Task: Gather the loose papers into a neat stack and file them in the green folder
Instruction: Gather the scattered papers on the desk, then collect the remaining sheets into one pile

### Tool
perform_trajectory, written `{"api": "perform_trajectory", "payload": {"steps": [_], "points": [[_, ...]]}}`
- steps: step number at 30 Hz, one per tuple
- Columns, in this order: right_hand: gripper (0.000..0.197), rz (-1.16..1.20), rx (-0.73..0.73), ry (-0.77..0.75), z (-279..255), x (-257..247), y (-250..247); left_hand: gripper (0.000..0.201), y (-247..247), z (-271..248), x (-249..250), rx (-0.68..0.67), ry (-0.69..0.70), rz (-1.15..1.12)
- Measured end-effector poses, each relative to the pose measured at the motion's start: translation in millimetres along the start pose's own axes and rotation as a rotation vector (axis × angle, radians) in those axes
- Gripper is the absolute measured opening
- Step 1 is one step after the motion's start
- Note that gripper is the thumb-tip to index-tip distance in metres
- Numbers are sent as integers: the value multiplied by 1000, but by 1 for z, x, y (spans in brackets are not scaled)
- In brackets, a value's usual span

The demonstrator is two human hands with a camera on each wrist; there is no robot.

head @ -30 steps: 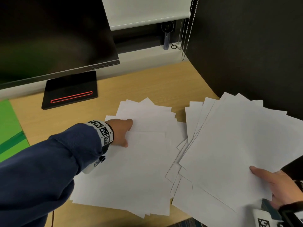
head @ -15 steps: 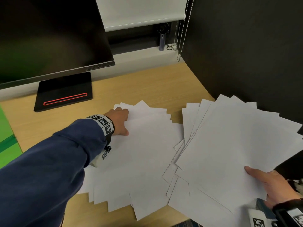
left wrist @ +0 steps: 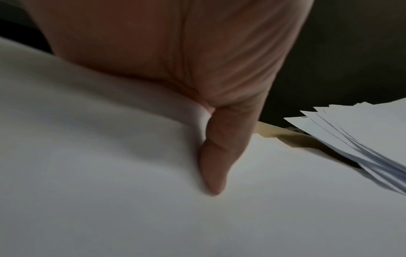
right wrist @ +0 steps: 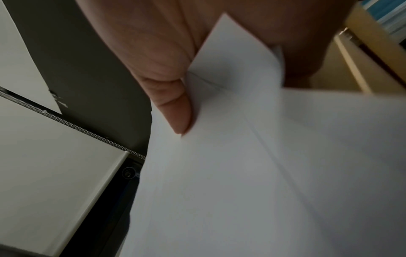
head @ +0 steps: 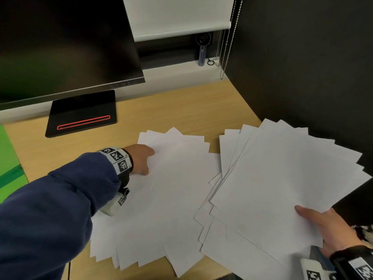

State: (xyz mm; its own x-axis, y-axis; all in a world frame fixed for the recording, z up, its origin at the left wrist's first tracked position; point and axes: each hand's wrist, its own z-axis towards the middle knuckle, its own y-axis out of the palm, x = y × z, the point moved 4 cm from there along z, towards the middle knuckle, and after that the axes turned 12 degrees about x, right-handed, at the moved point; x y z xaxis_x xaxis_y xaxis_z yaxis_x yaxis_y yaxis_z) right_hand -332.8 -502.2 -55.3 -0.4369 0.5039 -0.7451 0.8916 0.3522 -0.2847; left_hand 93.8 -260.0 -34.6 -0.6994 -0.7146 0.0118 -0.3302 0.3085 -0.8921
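Note:
Loose white sheets lie in a rough left pile point(head: 171, 199) on the wooden desk point(head: 181, 110). My left hand point(head: 145, 160) grips that pile at its far left edge. Its thumb point(left wrist: 217, 156) lies on top and its fingers are hidden under the sheets. My right hand point(head: 323, 225) holds a fanned sheaf of papers point(head: 282, 178) at its near right corner, slightly raised, with the thumb point(right wrist: 175, 107) pressing on the top sheet. The sheaf overlaps the left pile's right edge. The green folder point(head: 10, 168) lies at the far left edge of the desk, only partly in view.
A dark monitor point(head: 60, 47) stands at the back left on a black base point(head: 82, 114) with a red line. A black partition point(head: 302, 67) walls the right side. Blind cords point(head: 226, 47) hang at the back by the white sill. Bare desk lies between base and papers.
The left pile has been drawn closer together under my left hand, and its near corners now fan out over the front of the desk. The right hand's sheaf has hardly moved.

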Motion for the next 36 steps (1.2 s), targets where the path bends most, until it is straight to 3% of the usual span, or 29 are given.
{"api": "perform_trajectory", "payload": {"steps": [3, 7, 10, 14, 17, 20, 23, 24, 27, 30, 32, 36], "points": [[35, 10, -30, -1, -4, -6, 16, 61, -17, -19, -31, 91, -33, -110], [25, 49, -71, -36, -15, -24, 42, 21, -70, -55, -78, 385, -68, -337], [12, 77, -116, -59, -21, -33, 60, 27, -93, -78, -128, 518, -167, -776], [35, 137, -170, -39, -18, -30, 79, 27, -107, -90, -144, 705, -213, -1222], [36, 179, -210, -17, -17, -32, 81, 42, -109, -101, -97, 585, -98, -1467], [41, 219, -219, 3, -14, -31, 77, 39, -87, -93, -42, 397, 36, -1662], [77, 212, -220, 37, -9, -23, 77, 74, -41, -73, 14, 176, -55, -1653], [77, 199, -212, 49, -9, -20, 78, 74, -22, -65, 30, 136, -97, -1621], [43, 160, -156, 65, -8, -13, 79, 63, 30, -48, 58, 112, -162, -1404], [27, 211, -185, 83, -13, -12, 80, 69, 64, -43, 72, 64, -176, -1334], [27, 207, -208, 70, -16, -12, 81, 58, 66, -50, 84, 56, -150, -1325], [41, 114, -190, 42, -9, -3, 85, 10, 51, -57, 103, 127, -76, -1183]]}}
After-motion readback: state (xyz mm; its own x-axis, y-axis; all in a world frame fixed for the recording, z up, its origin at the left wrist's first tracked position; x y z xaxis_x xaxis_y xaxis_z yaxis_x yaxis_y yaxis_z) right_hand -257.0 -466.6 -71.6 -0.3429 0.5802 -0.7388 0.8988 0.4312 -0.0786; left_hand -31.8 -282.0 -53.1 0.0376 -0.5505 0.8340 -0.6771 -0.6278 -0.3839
